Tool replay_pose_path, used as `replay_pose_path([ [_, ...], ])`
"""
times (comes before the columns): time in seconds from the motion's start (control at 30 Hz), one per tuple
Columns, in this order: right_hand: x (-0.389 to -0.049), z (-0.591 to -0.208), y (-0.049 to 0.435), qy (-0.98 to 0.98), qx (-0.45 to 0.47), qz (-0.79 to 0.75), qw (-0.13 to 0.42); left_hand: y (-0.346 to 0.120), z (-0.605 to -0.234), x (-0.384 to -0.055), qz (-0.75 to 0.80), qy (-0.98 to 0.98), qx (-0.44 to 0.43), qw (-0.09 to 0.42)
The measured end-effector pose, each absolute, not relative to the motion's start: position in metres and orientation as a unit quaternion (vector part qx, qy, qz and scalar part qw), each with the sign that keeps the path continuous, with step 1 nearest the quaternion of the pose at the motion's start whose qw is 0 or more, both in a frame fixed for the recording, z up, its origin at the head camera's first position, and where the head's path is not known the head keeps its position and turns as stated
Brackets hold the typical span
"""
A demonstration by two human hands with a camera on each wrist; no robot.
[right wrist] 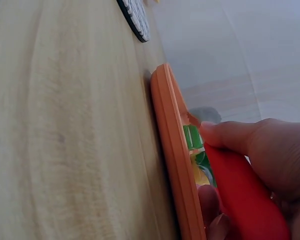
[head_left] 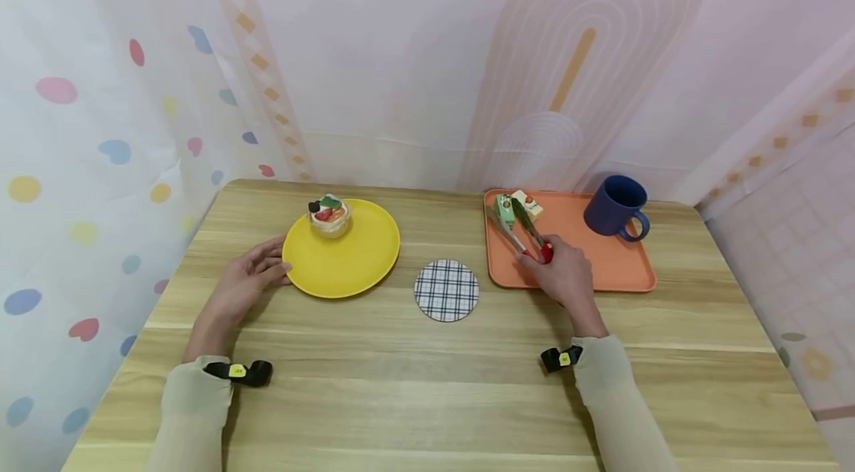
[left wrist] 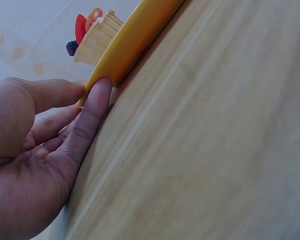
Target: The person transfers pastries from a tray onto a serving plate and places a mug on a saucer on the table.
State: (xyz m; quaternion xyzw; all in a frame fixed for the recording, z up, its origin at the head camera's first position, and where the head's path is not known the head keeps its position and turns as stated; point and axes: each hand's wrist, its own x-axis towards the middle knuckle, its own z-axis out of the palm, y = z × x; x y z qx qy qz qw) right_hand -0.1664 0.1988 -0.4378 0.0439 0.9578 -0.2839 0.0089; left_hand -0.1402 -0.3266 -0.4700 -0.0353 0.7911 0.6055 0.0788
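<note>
My left hand [head_left: 242, 279] pinches the left rim of a round yellow plate [head_left: 347, 260] between thumb and fingers; the left wrist view shows its fingers [left wrist: 94, 107] at the plate's edge. A fruit-topped cupcake [head_left: 329, 218] stands upright on the plate toward the back. Over the tray's left part, my right hand [head_left: 566, 271] grips red-handled tongs [right wrist: 242, 195]. Their two arms are spread, and the tips reach a small green cake [head_left: 505, 209]. Beside it sits a cream-coloured cake [head_left: 532, 206], partly overlapped by the green-tipped arm.
Both cakes and a dark blue mug [head_left: 611, 206] are on an orange tray [head_left: 574, 264]. Between plate and tray lies a round checked coaster [head_left: 446, 290] on the wooden table [head_left: 401, 390]. A patterned curtain [head_left: 401, 64] hangs along the back edge.
</note>
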Motion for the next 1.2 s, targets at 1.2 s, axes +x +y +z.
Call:
replay_pose_path([
  [1.2, -0.1652, -0.4355, 0.1992, 0.961, 0.034, -0.273, -0.001, -0.3268, -0.4687, -0.1416, 0.603, 0.793, -0.043, 0.079],
])
